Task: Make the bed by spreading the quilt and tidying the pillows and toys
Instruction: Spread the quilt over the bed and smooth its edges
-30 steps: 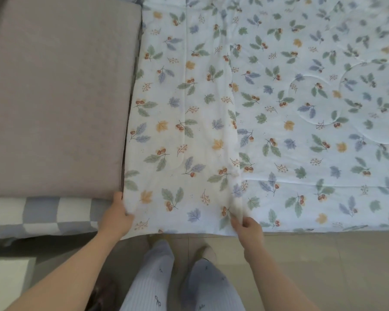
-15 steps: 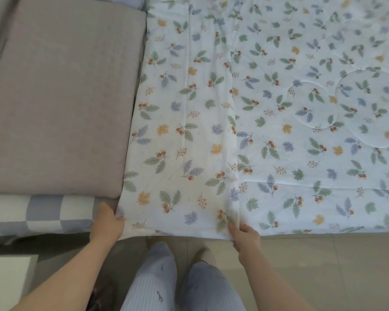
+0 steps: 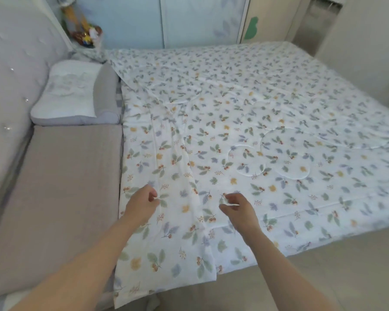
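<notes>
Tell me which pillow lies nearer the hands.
The flat taupe pillow, beside the left hand. The contoured white-and-grey pillow lies beyond it, further along the headboard, toward the far corner.

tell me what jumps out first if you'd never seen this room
The white quilt printed with leaves and acorns fills most of the view, spread across the bed with a wrinkled fold running up near its left side. Over its near part hover the left hand and right hand, fingers loosely curled. Left of the quilt lies a flat taupe fabric pillow, with a white and grey contoured pillow behind it.
</notes>
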{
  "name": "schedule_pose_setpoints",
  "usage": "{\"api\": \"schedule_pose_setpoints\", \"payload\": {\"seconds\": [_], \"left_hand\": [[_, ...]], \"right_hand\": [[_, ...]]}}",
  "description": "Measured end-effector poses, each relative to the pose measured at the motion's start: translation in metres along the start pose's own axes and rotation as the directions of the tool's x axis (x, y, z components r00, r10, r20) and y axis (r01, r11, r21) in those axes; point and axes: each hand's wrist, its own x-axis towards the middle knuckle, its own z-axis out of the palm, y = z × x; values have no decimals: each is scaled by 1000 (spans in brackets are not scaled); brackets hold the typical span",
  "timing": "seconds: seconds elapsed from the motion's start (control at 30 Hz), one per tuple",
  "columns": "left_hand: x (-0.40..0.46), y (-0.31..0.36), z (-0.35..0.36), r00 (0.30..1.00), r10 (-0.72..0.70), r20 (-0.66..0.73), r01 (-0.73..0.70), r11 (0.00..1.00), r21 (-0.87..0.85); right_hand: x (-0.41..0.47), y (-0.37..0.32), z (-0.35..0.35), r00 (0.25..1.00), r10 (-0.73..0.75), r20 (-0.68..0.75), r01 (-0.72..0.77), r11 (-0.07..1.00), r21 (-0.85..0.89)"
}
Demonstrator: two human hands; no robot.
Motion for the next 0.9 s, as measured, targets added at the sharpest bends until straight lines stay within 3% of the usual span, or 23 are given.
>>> {"api": "schedule_pose_setpoints", "payload": {"seconds": [0.17, 0.37, 0.57, 0.9], "left_hand": [[-8, 93, 14, 987, 158, -42, -159, 987, -18], [-20, 210, 74, 954, 289, -84, -295, 952, -77], [-30, 313, 149, 912, 409, -24, -409, 906, -105], [-11, 493, 297, 755, 608, 246, -582, 794, -174]], "right_hand": [[1, -30, -71, 978, -207, -24, 208, 976, 69], [17, -26, -179, 951, -309, -30, 310, 948, 77], [28, 21, -291, 959, -269, -89, 276, 958, 82], [63, 103, -478, 901, -99, -422, 173, 975, 141]]}}
